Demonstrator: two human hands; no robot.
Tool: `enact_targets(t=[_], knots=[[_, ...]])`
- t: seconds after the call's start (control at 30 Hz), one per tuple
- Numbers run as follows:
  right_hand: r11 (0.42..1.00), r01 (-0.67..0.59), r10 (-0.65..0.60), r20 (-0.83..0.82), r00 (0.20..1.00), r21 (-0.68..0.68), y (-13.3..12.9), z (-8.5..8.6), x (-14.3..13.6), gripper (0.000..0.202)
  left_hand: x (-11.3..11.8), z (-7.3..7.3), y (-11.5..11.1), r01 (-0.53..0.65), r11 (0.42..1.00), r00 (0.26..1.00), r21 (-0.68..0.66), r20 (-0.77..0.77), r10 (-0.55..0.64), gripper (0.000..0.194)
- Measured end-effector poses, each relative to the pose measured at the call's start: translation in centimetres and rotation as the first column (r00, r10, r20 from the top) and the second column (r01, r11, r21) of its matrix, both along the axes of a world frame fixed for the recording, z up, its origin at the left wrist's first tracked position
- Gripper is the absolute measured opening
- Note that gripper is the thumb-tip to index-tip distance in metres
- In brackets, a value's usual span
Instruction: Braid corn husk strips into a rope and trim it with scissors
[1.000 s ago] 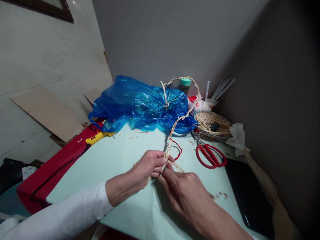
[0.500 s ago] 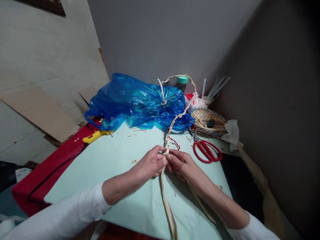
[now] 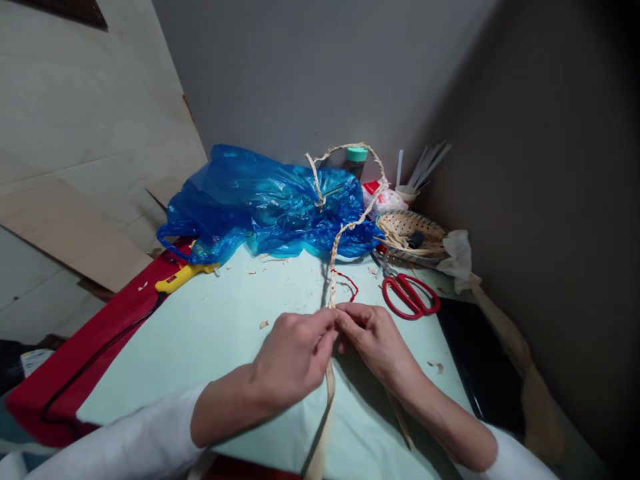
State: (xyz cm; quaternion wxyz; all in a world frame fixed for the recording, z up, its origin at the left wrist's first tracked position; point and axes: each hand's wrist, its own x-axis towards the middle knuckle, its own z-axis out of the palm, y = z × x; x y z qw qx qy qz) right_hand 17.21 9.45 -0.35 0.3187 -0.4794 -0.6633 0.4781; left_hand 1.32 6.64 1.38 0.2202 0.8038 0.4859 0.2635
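Observation:
A pale braided cord (image 3: 334,267) of dried plant strips runs from my fingers up over the blue bag, curling into a loop. My left hand (image 3: 300,347) is closed in a pinch at the cord's lower end. Right against it, my right hand (image 3: 370,337) pinches the same spot, thumb and forefinger together. From below the hands a long flat loose strip (image 3: 327,407) hangs towards the near table edge. Another strip (image 3: 401,420) trails under my right wrist. The exact crossing of the strips is hidden by my fingers. A red string (image 3: 354,287) lies beside the braid.
Red-handled scissors (image 3: 411,297) lie right of the hands, near a woven basket (image 3: 435,233) holding strips. A blue plastic bag (image 3: 240,200) covers the table's back. A yellow-handled corded tool (image 3: 183,277) lies left, and a black flat panel (image 3: 480,360) right. Small scraps dot the pale green cover (image 3: 210,333).
My left hand has turned over, its back now facing up, and closed nearer the right hand's fingertips. The loose strip's lower end has swung left. The view has shifted slightly.

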Motion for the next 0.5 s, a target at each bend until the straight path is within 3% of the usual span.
enact_targets(t=[0.13,0.23,0.33,0.4,0.47,0.5], knots=[[0.994,-0.039,0.023,-0.157,0.987,-0.103,-0.1,-0.2,0.0,0.037,0.7,-2.0,-0.7,0.205,0.923,0.954,0.327,-0.277,-0.114,0.021],[0.978,-0.082,0.028,-0.271,0.962,-0.19,-0.1,-0.2,0.1,0.031,0.8,-1.9,-1.0,0.272,0.874,0.928,0.403,-0.349,-0.128,0.024],[0.977,-0.068,0.013,-0.263,0.965,-0.2,-0.2,0.2,0.4,0.029,0.5,-0.6,-0.6,0.171,0.948,0.977,0.267,-0.167,-0.13,0.024],[0.983,-0.054,0.01,-0.244,0.97,-0.174,-0.3,0.6,0.5,0.03,0.1,0.2,0.0,-0.013,0.994,0.999,0.112,0.052,0.008,0.031],[0.988,-0.043,0.007,-0.241,0.97,-0.146,-0.5,0.9,0.4,0.032,-0.3,0.5,1.0,-0.163,0.983,0.949,-0.089,0.258,0.181,0.02],[0.989,-0.041,0.005,-0.247,0.969,-0.14,-0.5,1.1,0.3,0.032,-0.4,0.4,1.5,-0.087,0.967,0.913,-0.238,0.369,0.173,0.012]])
